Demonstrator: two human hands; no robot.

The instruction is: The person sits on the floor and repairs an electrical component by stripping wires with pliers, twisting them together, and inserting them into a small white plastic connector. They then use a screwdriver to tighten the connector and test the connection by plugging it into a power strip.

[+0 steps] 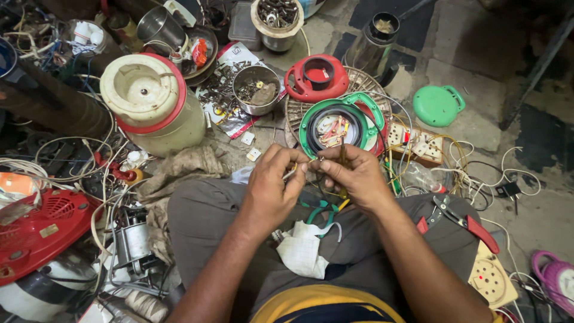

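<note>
Both hands meet just below the green ring point(341, 122): left hand point(272, 191) pinches a wire end point(291, 173) steady, right hand point(353, 176) grips a screwdriver point(343, 157) to work it

A grey, cracked concrete floor point(472, 90) carries a round green plastic lid point(438, 105), a steel bowl of screws point(256, 90) and a cream mixer base point(156, 107).
</note>
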